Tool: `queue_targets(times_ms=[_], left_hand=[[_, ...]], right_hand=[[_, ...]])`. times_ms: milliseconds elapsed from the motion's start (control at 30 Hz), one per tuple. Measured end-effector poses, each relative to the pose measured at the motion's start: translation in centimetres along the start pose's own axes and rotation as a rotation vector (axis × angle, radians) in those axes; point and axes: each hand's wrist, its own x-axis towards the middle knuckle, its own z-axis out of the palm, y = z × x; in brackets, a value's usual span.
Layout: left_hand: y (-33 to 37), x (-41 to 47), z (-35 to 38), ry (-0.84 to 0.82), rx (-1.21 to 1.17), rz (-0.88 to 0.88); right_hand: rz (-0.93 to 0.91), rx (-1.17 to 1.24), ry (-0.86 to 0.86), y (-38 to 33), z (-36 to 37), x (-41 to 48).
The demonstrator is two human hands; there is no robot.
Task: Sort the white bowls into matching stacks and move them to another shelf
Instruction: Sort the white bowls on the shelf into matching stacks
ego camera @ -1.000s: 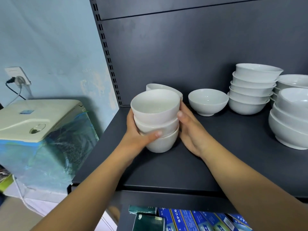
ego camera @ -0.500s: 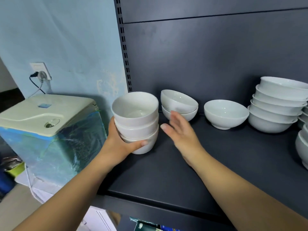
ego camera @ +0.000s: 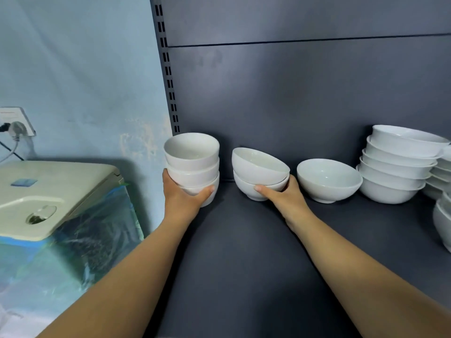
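Two stacks, two grips: left hand [ego camera: 181, 200] wraps the deep stack [ego camera: 192, 164]; right hand [ego camera: 284, 197] pinches the tilted pair [ego camera: 258, 172]. Level its top bowl before lifting.

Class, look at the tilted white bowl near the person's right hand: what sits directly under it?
A second white bowl sits under the tilted bowl, resting on the dark shelf. The right hand grips its lower side. Its inside is covered by the tilted bowl.
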Motion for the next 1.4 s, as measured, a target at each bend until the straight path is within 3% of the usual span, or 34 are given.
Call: queue_targets(times_ms=[733,933,1000,1200,1300,1400], left_hand=[[0.5,1.4,1.4,-0.164,-0.016,-0.070],[2.0,-2.0,0.2,-0.025,0.028,0.054],[3.4,-4.3,0.2,-0.098,-0.037,0.142],[6.9,-8.3,2.9,-0.556,-0.200,0.025],[7.0,-8.6,3.9,-0.617,-0.244,0.044],[6.9,-8.8,4.6,-0.572,-0.258,-0.001]], right_hand=[[-0.086,-0.034,-0.091,0.5,-3.5,-2.3],[-0.119,-0.176,-0.128,-0.3,-6.1,-5.6],[-0.115,-0.198,-0.161,-0.6,-6.9,-6.4],[-0.128,-0.186,-0.182,-1.3,-7.8,-7.9],[-0.174,-0.251,-0.171,-1.0,-7.6,-7.9],[-0.219,-0.249,-0.129,-1.1,-7.4,-8.2]])
